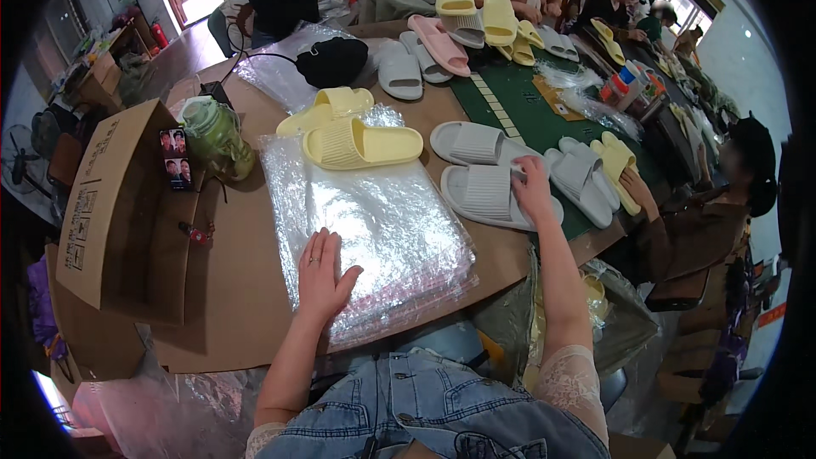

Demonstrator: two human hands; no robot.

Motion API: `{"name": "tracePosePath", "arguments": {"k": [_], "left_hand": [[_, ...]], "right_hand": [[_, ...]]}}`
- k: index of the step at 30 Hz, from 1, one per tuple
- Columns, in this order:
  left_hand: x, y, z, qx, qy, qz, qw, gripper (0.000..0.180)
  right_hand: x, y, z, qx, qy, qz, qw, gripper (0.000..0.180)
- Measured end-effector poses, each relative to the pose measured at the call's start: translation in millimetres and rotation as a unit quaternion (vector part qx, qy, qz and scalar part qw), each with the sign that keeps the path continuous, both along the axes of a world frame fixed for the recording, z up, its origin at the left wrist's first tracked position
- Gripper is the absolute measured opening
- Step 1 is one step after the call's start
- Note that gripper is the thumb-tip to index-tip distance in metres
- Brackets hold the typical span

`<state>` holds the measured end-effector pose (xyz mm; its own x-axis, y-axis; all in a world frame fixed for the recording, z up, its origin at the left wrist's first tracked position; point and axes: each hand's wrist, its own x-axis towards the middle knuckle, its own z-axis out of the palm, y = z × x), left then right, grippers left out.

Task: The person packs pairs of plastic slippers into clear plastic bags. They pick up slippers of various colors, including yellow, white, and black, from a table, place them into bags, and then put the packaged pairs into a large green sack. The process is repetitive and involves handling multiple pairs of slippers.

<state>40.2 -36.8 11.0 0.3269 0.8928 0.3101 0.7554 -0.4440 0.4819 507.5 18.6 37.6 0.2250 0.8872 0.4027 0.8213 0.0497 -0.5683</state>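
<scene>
My left hand (325, 276) lies flat, fingers stretched, on a stack of clear plastic bags (374, 229). My right hand (533, 191) reaches to a pair of grey slippers, with its bent fingers gripping around their inner edges. The nearer grey slipper (480, 191) partly shows under that hand; the farther grey slipper (470, 140) lies just behind it. Which of the two the fingertips hold is partly hidden. On the far end of the bags rests a yellow slipper (387, 144), and a second yellow slipper (297, 121) lies behind it.
At left stand an open cardboard box (110, 212), a phone (176, 157) and a green-filled jar (219, 140). A black pouch (331, 62) and more slippers lie farther back. At right, a co-worker's hand (636, 185) touches a yellow slipper (614, 161) beside grey slippers (580, 174).
</scene>
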Motion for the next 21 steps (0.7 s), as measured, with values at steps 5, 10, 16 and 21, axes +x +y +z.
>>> {"name": "tracePosePath", "arguments": {"k": [5, 10, 16, 21], "left_hand": [[1, 2, 1, -0.005, -0.002, 0.0, 1.0, 0.071], [1, 1, -2, 0.0, -0.004, 0.004, 1.0, 0.071], [2, -1, 1, 0.003, -0.015, 0.008, 1.0, 0.066], [0, -3, -2, 0.002, -0.012, 0.015, 1.0, 0.066]], "right_hand": [[3, 25, -10, -0.106, -0.151, 0.019, 0.983, 0.039], [3, 20, -2, -0.16, -0.19, 0.027, 0.968, 0.031], [-26, -35, 17, -0.174, -0.15, -0.123, 0.965, 0.029], [-41, -37, 6, -0.037, -0.257, -0.072, 0.963, 0.034]]}}
